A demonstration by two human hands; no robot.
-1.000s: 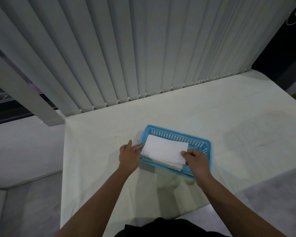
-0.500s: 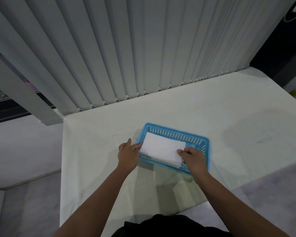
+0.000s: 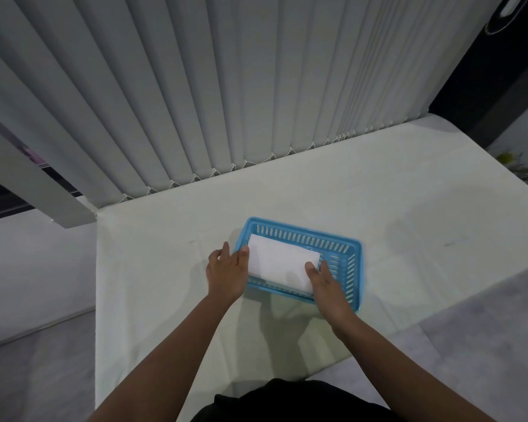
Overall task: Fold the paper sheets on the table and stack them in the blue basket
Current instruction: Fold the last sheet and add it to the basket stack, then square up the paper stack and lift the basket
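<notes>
Folded paper sheets (image 3: 282,263), white and stacked, lie inside the blue basket (image 3: 345,263) toward its left end, with the left hand (image 3: 227,271) pinching their left edge, thumb on top and fingers curled over the basket's left rim, and the right hand (image 3: 325,284) pressing its thumb onto their near right corner while its fingers reach into the basket beside them. Slotted walls ring the basket, which sits on the pale covered table (image 3: 409,214), in front of grey vertical blinds (image 3: 226,86); no brand, label or writing can be read anywhere.
</notes>
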